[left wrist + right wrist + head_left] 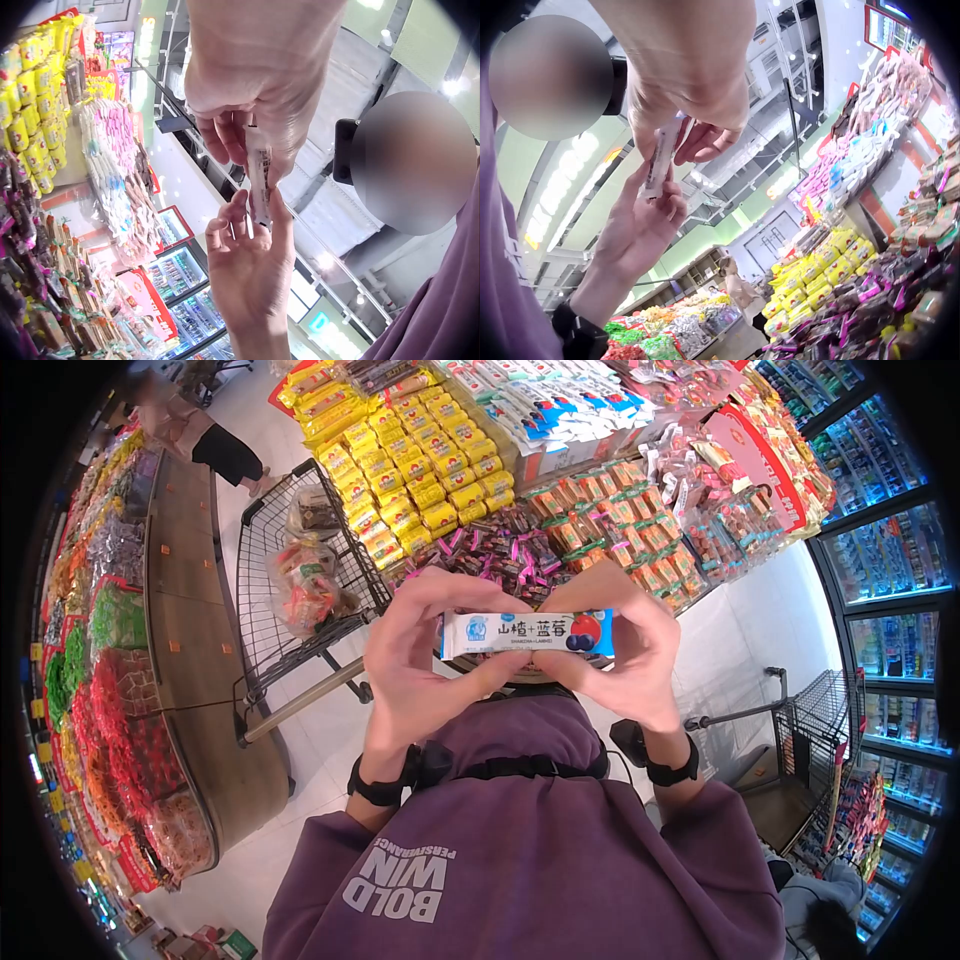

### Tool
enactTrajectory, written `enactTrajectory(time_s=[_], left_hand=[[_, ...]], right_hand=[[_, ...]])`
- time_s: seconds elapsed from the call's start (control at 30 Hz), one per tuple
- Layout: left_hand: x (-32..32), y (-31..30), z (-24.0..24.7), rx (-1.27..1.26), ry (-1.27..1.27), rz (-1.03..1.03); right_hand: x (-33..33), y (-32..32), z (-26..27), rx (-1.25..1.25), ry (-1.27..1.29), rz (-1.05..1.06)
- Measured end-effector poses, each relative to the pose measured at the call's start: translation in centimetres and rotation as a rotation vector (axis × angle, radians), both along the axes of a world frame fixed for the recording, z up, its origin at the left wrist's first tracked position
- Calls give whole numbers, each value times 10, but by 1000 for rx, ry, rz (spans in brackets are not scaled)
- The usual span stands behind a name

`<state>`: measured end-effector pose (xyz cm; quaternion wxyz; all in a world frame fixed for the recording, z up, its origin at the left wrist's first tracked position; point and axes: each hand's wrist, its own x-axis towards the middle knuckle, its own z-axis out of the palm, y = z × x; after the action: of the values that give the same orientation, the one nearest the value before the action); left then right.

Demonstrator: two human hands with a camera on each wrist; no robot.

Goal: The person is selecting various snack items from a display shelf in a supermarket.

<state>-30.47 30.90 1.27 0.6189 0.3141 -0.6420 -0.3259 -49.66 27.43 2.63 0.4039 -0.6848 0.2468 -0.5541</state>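
A small wrapped snack bar (520, 628), white and blue with printed characters and a red-fruit and blueberry picture, is held level in front of the chest in the head view. My left hand (405, 665) pinches it from the left, thumb below and fingers above. From the right, my right hand (645, 650) pinches it the same way, and both hands' fingertips come together near its middle. Seen edge-on in the left wrist view, the bar (259, 172) looks thin and pale. The right wrist view shows the bar (658, 161) between both hands' fingers.
Beyond the hands, a display holds yellow packs (415, 460), dark pink-edged sweets (490, 555) and orange-brown packs (620, 525). A wire cart (250, 570) with bagged goods stands at left, another cart (815, 730) at right. A person (190, 430) stands far left.
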Motion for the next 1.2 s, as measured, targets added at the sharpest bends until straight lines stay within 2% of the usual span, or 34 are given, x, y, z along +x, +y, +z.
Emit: enactTrajectory(time_s=[0.07,0.13,0.23,0.43,0.57,0.77,0.87,1.07,1.2], left_hand=[[6,-2,0,-55,-72,51],[12,0,4,-78,-174,123],[8,10,11,28,-158,241],[11,10,13,-106,-297,347],[10,9,16,-86,-311,357],[8,-1,14,-130,-275,267],[7,-3,6,-99,-257,206],[4,-3,5,12,-163,116],[3,1,1,128,-72,51]], right_hand=[[-12,-9,5,-158,134,9],[-15,-10,5,-203,164,20],[-19,-11,7,-261,253,-9],[-25,-12,11,-318,341,-31],[-24,-11,14,-311,355,-39],[-19,-8,13,-493,381,-147],[-18,-9,9,-422,304,-125],[-5,2,-3,89,116,-91],[-3,0,1,64,99,-39]])
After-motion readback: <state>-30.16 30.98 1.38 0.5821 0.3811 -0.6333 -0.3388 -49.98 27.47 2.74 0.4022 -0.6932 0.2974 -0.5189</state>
